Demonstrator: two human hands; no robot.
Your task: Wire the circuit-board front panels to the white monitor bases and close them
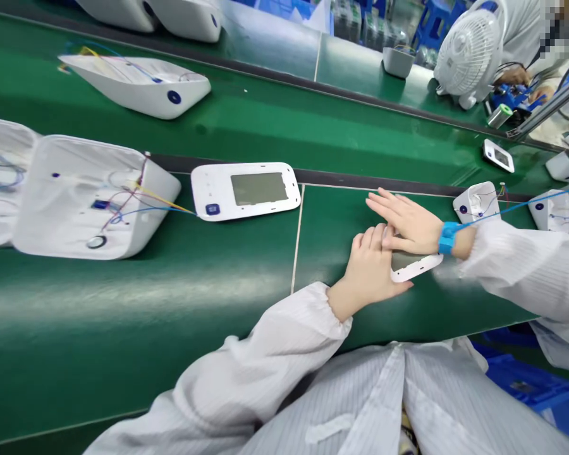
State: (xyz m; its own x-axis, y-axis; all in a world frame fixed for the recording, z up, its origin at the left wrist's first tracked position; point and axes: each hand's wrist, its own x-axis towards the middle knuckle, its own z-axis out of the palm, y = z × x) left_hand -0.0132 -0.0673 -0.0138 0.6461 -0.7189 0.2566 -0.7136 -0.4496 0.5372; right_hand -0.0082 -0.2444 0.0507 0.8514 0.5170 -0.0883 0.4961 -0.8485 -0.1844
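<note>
In the head view, the display panel (pixel 411 272) lies toward three o'clock on the bench (pixel 208 328). Your left hand (pixel 372 265) partly covers it; its grip I cannot tell. Your right hand (pixel 415 226) stretches flat above, fingers straight. Perhaps you are positioning the panel; the next move needs steadiness. Its face is mostly hidden.
</note>
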